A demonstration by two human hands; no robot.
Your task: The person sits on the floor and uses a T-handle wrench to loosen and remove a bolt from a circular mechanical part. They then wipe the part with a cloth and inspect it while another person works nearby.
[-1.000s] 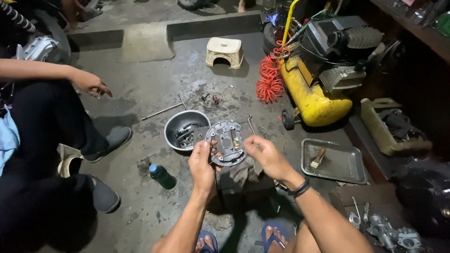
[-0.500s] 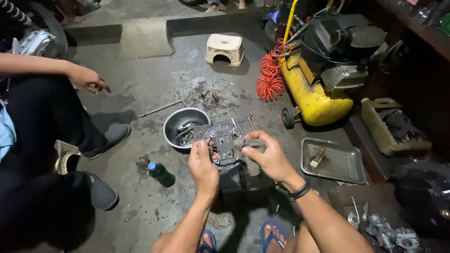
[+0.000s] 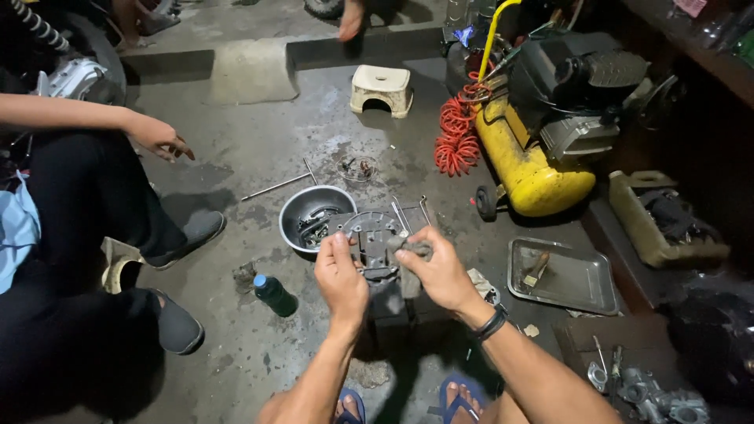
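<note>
Round metal plate (image 3: 371,238) lowered, right hand (image 3: 438,271) now wiping, bowl (image 3: 314,217) behind

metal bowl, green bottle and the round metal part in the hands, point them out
metal bowl (image 3: 302,206), head view, on its bare inner wall at the left.
green bottle (image 3: 276,296), head view, on the middle of its body.
round metal part (image 3: 371,235), head view, on its face between the two hands.

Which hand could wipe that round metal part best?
Probably the right hand: its fingers already pinch a grey rag against the round metal part. The left hand grips the part's edge, steadying it.
</note>
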